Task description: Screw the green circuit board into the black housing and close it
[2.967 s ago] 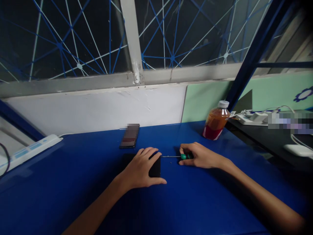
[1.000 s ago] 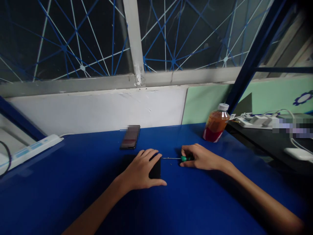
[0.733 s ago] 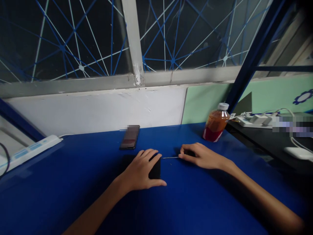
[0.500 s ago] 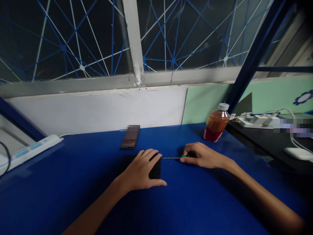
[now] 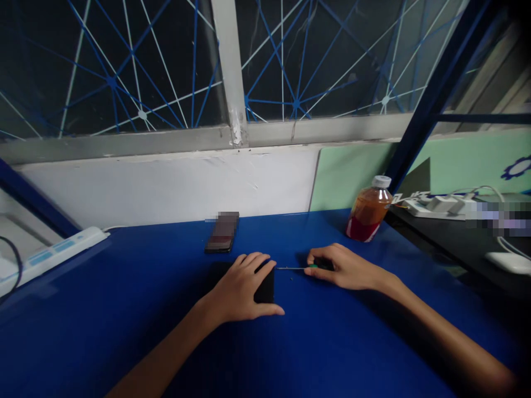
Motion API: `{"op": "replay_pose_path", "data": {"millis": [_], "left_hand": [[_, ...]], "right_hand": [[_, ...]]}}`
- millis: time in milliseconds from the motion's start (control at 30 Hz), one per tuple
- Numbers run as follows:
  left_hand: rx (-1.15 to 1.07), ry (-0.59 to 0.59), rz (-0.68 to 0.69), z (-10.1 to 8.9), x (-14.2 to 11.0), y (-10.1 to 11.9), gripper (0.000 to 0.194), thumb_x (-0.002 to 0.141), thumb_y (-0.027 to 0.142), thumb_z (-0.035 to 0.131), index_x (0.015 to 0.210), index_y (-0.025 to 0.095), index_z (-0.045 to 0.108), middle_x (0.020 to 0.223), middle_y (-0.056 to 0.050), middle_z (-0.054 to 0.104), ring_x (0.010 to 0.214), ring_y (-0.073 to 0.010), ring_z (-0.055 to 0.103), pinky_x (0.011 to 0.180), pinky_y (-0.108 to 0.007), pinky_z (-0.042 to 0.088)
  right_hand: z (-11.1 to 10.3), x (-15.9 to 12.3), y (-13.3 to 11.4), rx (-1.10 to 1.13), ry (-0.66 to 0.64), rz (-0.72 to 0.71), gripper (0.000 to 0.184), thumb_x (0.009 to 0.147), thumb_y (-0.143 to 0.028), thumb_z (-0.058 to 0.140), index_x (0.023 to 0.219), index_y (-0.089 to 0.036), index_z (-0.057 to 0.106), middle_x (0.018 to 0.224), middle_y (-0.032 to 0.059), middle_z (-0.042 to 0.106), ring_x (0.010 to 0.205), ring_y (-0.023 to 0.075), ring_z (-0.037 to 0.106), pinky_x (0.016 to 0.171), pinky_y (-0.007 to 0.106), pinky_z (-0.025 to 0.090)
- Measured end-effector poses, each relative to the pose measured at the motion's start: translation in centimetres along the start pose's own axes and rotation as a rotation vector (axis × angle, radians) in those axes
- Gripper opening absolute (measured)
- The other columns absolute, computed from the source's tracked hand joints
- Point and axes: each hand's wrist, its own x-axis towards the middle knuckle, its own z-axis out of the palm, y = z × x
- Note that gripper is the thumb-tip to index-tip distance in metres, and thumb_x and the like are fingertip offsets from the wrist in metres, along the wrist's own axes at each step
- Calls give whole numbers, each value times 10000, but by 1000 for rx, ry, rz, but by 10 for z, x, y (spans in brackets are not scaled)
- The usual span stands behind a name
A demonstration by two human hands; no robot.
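Observation:
My left hand (image 5: 236,288) spans a flat black box-shaped object (image 5: 265,289) on the blue table, its fingers over the far edge and the thumb stretched along the near side. Most of the object is covered by that hand. To its right, my right hand (image 5: 346,268) pinches the green and dark handle of a screwdriver (image 5: 292,268). The thin metal shaft lies level and points left, its tip meeting the object's right side near the left fingertips. Whether the tip sits in a screw is too small to tell. A tiny dark piece (image 5: 291,279) lies just below the shaft.
Beyond my left hand lies a phone (image 5: 222,235). A bottle of orange-red drink (image 5: 369,210) stands at the back right. White power strips lie at the left edge (image 5: 58,257) and on the black surface at right (image 5: 440,207). The wall (image 5: 166,185) bounds the table's back.
The right-hand fingers have shifted slightly around the screwdriver handle. The left hand and the black object stay in place; the whole view has moved a few pixels.

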Motion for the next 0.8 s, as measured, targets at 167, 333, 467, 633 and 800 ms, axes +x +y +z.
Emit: {"op": "replay_pose_path", "data": {"millis": [167,333,467,633,800], "left_hand": [[11,-10,-8,0,0,0,868,739,777,450,1373,188,388,1397,-150,430,1290,-352,367,1048,-529,299],[0,0,-3,-1,0,0,867,738,777,451,1374,192,387,1392,-152,436,1278,-362,380,1032,-542,314],[2,-13,-10,-2,1,1,871,737,781,445,1375,190,389,1393,-151,436,1281,-359,377,1036,-533,313],[-9,-2,-6,0,1,0,876,731,780,458,1380,196,383,1389,-147,440,1277,-362,381,1038,-539,307],[-9,8,-5,1,0,-1,877,729,779,460,1375,190,391,1386,-147,443,1277,-360,382,1036,-537,315]], "right_hand": [[0,0,6,-20,-3,-1,325,878,-494,493,830,-199,620,712,16,605,630,136,510,586,264,333],[1,1,7,-20,6,45,330,773,-517,626,788,-190,583,690,9,589,605,135,499,542,253,314],[2,2,3,-9,-30,80,307,767,-487,639,798,-202,528,619,-21,544,562,126,475,504,243,285],[0,0,0,-9,0,43,293,866,-492,506,858,-204,554,612,-19,534,539,120,447,518,258,287],[-2,-1,5,-19,9,39,302,878,-484,488,928,-206,592,683,11,585,607,143,494,562,272,323]]}}
